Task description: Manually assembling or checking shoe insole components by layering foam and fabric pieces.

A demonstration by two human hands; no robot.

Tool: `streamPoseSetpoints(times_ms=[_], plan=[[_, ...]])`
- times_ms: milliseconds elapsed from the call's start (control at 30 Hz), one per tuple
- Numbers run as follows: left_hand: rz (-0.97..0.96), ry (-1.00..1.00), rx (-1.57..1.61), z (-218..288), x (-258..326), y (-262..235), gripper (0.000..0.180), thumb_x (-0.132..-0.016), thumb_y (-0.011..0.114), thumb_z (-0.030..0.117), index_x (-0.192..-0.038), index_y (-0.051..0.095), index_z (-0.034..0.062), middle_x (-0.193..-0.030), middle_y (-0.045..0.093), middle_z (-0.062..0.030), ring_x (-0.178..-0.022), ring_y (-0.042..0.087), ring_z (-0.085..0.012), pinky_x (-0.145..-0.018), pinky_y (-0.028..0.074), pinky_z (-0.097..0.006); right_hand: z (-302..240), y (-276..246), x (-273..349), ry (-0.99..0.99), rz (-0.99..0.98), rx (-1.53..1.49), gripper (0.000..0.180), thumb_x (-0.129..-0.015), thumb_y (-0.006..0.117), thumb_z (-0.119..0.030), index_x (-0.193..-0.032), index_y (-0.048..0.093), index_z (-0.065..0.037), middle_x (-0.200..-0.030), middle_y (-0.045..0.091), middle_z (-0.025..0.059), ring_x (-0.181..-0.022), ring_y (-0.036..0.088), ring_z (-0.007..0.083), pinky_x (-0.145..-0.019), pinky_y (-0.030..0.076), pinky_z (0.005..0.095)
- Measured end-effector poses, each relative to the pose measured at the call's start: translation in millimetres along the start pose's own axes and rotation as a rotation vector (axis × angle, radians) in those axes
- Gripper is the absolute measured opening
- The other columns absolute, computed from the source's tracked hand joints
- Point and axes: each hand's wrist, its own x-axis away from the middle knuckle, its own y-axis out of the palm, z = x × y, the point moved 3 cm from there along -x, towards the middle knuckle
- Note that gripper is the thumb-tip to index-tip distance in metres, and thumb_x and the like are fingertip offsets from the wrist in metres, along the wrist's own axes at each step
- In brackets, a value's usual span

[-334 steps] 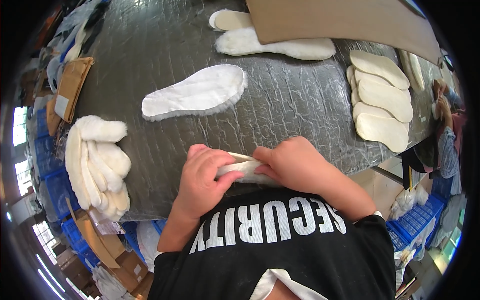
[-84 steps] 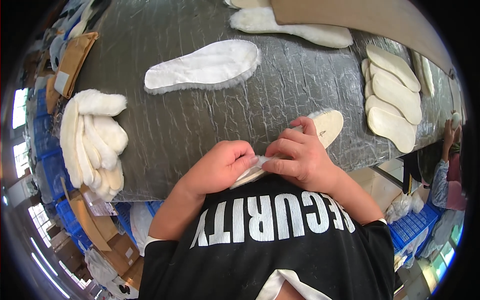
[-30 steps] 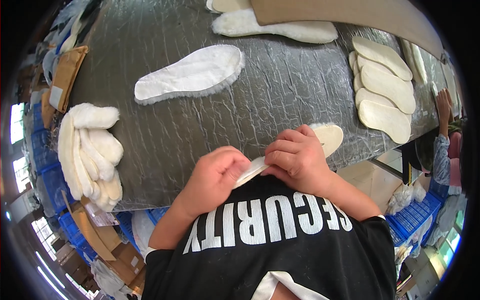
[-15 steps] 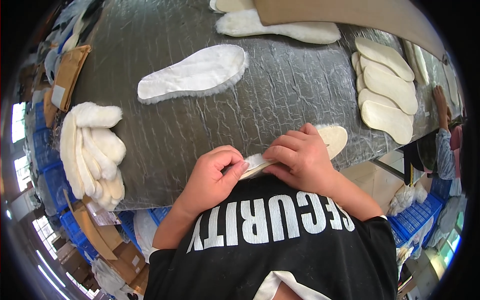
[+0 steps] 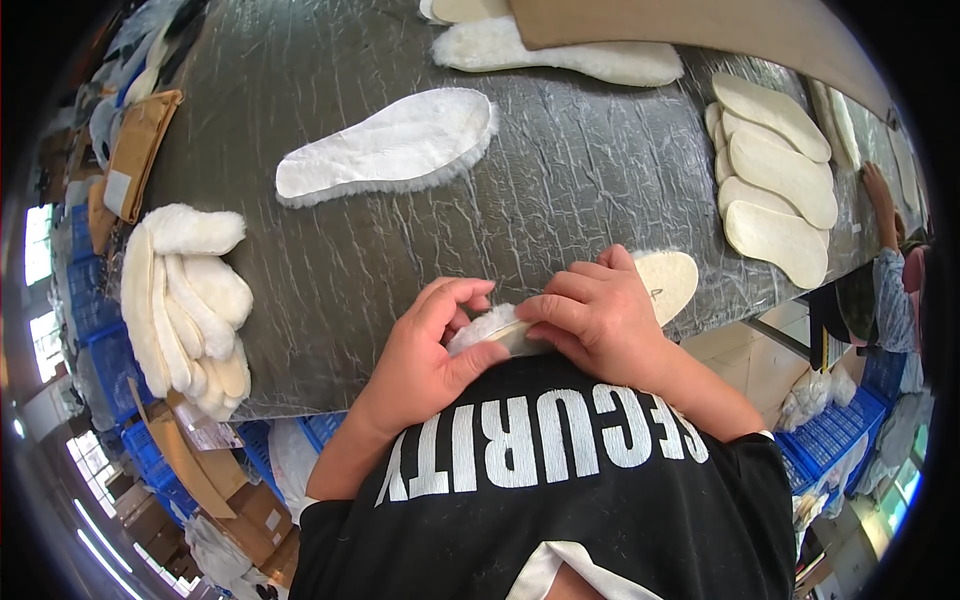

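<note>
A cream insole [image 5: 672,284] with a fleecy side lies at the table's near edge, partly hidden by my hands. My right hand [image 5: 605,318] is closed on its middle, thumb and fingers pinching the edge. Around its left end, where white fleece shows, my left hand [image 5: 425,345] is curled, thumb on the near side and fingers on the far side. Farther off, a white insole [image 5: 385,145] rests alone, smooth face up with fleece along its rim.
Fleecy insoles [image 5: 195,300] are heaped at the left edge of the dark, wrinkled table cover [image 5: 350,265]. Several flat cream insoles [image 5: 775,185] overlap at the right. Brown board [image 5: 700,30] covers part of the far side. Another person's hand [image 5: 880,205] rests at the far right.
My left fingers have spread from a pinch and shifted around the insole's end, where more fleece now shows. My right hand stays almost in place.
</note>
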Motion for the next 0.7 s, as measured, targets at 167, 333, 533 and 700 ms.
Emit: streamPoseSetpoints(times_ms=[167, 333, 533, 700], plan=[[-0.087, 0.1, -0.125, 7, -5, 0, 0.033, -0.072, 0.079, 0.009, -0.098, 0.06, 0.0007, -0.1, 0.059, -0.0095, -0.087, 0.058, -0.0202, -0.078, 0.047, -0.031, 1, 1, 0, 0.014, -0.007, -0.002, 0.021, -0.07, 0.075, -0.021, -0.088, 0.064, -0.017, -0.073, 0.057, -0.0044, -0.072, 0.058, 0.0158, -0.069, 0.035, 0.0363], [-0.111, 0.073, -0.132, 0, -10, 6, 0.025, -0.074, 0.077, 0.006, -0.092, 0.061, -0.0004, -0.094, 0.061, -0.0097, -0.084, 0.06, -0.0216, -0.074, 0.047, -0.031, 1, 3, 1, 0.015, -0.034, 0.008, 0.021, -0.07, 0.075, -0.022, -0.087, 0.063, -0.016, -0.073, 0.057, -0.0042, -0.072, 0.059, 0.0157, -0.069, 0.035, 0.0363], [-0.124, -0.012, -0.126, -11, -12, 7, 0.018, -0.078, 0.073, 0.009, -0.088, 0.062, -0.002, -0.086, 0.062, -0.0134, -0.078, 0.061, -0.029, -0.069, 0.049, -0.035, 3, 4, -2, 0.001, -0.052, 0.003, 0.022, -0.069, 0.075, -0.023, -0.086, 0.063, -0.015, -0.073, 0.058, -0.0037, -0.072, 0.059, 0.0165, -0.07, 0.036, 0.0362], [-0.125, 0.003, -0.062, -14, -10, 8, 0.01, -0.08, 0.07, 0.004, -0.084, 0.063, -0.002, -0.081, 0.062, -0.0087, -0.074, 0.059, -0.0178, -0.067, 0.046, -0.03, 3, 10, -8, -0.059, -0.12, -0.065, 0.019, -0.071, 0.074, -0.022, -0.081, 0.061, -0.013, -0.073, 0.058, -0.0011, -0.075, 0.059, 0.0192, -0.074, 0.039, 0.0363]])
